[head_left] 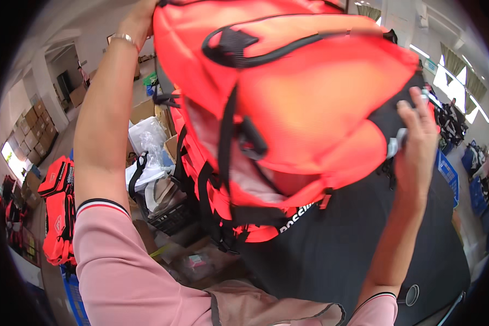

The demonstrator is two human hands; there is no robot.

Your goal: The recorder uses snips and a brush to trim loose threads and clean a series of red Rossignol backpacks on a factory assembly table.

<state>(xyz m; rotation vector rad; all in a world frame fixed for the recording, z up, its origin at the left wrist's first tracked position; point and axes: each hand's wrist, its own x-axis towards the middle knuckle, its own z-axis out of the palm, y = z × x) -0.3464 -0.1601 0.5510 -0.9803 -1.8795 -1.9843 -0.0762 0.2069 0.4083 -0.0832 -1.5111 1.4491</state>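
A large bright red-orange backpack point(309, 108) with black straps and buckles hangs tilted before me, lifted above the black tabletop point(320, 244). At its upper left corner my left hand point(141, 19) grips it; the fingers are mostly out of sight behind the fabric and the frame's edge. My right hand point(418, 130) holds the black panel on its right side, fingers long against it, with something whitish at the thumb. Motion smears part of the bag. Below it, more red-orange fabric with black straps and white lettering rests by the table's left edge.
Left of the table stands a black crate point(171, 209) with fabric pieces, and clear plastic wrap point(149, 136) lies near open cartons. Red bags point(58, 212) are stacked further left. Cardboard boxes point(32, 130) line the far wall. A blue crate point(446, 176) stands beyond the table's right side.
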